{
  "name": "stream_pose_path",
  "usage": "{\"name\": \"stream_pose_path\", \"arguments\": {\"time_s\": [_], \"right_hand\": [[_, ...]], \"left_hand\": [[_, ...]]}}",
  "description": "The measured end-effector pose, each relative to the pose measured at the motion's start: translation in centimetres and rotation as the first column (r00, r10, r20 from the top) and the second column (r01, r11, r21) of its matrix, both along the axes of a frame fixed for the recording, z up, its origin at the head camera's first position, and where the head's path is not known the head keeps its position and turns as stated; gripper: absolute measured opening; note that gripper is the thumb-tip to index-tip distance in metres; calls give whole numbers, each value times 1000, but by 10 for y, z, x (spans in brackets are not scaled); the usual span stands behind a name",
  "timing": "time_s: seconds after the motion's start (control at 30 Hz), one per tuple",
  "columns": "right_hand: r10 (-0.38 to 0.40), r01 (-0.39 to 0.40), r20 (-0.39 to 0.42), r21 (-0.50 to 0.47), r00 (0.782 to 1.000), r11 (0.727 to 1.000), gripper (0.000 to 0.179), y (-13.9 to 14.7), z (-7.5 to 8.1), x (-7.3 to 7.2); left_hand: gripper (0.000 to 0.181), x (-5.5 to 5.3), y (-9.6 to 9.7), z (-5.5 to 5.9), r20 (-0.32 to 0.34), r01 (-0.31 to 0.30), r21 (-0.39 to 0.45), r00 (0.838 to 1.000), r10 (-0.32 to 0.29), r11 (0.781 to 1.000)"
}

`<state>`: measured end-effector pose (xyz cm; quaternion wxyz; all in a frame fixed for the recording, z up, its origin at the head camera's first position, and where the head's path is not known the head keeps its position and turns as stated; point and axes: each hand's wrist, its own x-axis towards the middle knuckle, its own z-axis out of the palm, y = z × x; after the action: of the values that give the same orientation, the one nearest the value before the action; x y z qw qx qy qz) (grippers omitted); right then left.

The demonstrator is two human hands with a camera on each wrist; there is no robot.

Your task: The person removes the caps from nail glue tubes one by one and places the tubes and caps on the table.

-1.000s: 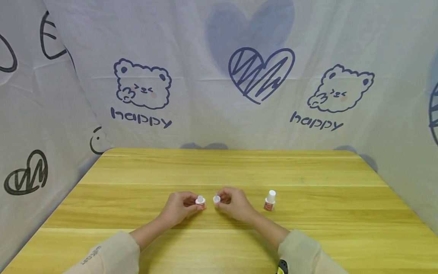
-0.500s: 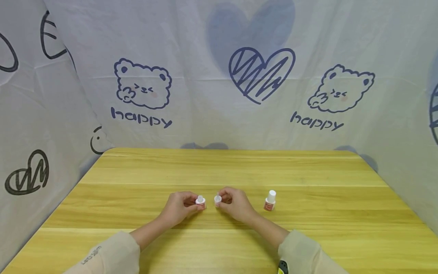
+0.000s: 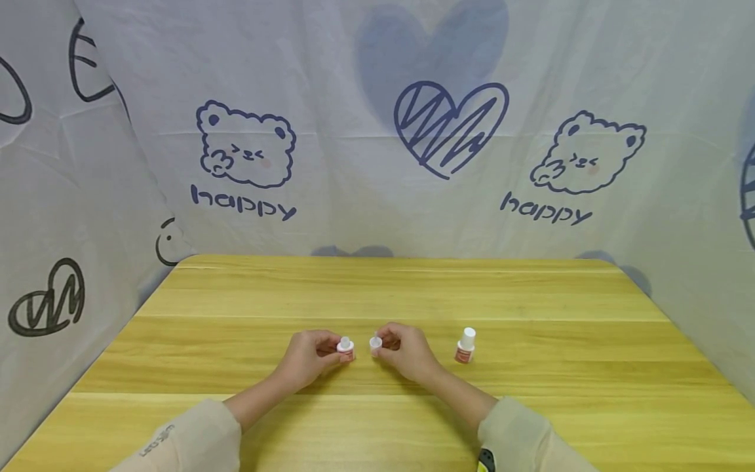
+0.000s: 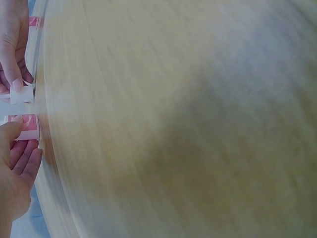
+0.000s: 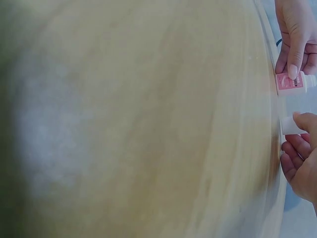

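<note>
In the head view a small white bottle point(image 3: 347, 352) with a red label stands upright on the table, its nozzle uncovered. My left hand point(image 3: 308, 359) pinches it between thumb and fingers from the left side. A short way to the right, my right hand point(image 3: 408, 354) pinches a loose white cap point(image 3: 375, 347), hollow end facing up, with a thin tip showing at its rim. Bottle and cap are apart by a narrow gap. Both wrist views show the same grips at their edges, with the bottle point(image 5: 290, 84) and cap point(image 4: 22, 95) side by side.
A second bottle point(image 3: 464, 346), red-labelled with its white cap on, stands upright to the right of my right hand. The wooden table point(image 3: 377, 288) reaches back to a white cloth point(image 3: 348, 216) printed with bears and hearts.
The cap in my right hand has shifted very slightly right, away from the bottle, since one second ago. My left hand and both bottles have stayed put.
</note>
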<state>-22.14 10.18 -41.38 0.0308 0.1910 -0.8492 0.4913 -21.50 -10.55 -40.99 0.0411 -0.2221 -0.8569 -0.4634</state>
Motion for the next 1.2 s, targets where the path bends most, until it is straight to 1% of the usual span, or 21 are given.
{"name": "stream_pose_path", "arguments": {"time_s": [0.03, 0.07, 0.17, 0.27, 0.3, 0.33, 0.43, 0.57, 0.97, 1.2], "right_hand": [[0, 0, -2, 1, 1000, 1000, 13, 0, 0, 0], [1, -1, -3, 2, 1000, 1000, 13, 0, 0, 0], [0, 0, -6, 3, 1000, 1000, 13, 0, 0, 0], [-3, 3, -6, 7, 1000, 1000, 13, 0, 0, 0], [-4, 4, -5, 8, 1000, 1000, 13, -1, 1, 0], [-5, 6, -3, 8, 1000, 1000, 13, -1, 1, 0], [-8, 8, -1, 13, 1000, 1000, 13, -1, 1, -1], [-9, 9, 3, 15, 1000, 1000, 14, -1, 0, -1], [8, -8, -3, 7, 1000, 1000, 15, 0, -1, -1], [17, -17, -4, 20, 1000, 1000, 19, 1, -1, -1]], "left_hand": [[20, 0, 0, 0, -8, 1, 7, 1000, -1, 1000], [21, 1, 0, -1, -32, 6, 10, 999, -6, 1000], [21, 1, -1, -1, -46, 13, 26, 999, -12, 1000], [18, 1, 0, 0, -24, 10, 14, 1000, -9, 1000], [17, 1, 0, 0, -2, 5, 10, 1000, -5, 1000], [17, 1, 1, 0, 4, 3, 3, 1000, -3, 1000], [18, 0, 1, 1, 8, -5, -17, 1000, 5, 1000], [19, 0, 1, 1, 10, -9, -22, 1000, 9, 1000], [22, 0, 1, -2, 34, -10, 1, 999, 10, 1000], [26, 0, 0, -3, 34, -13, 19, 999, 13, 1000]]}}
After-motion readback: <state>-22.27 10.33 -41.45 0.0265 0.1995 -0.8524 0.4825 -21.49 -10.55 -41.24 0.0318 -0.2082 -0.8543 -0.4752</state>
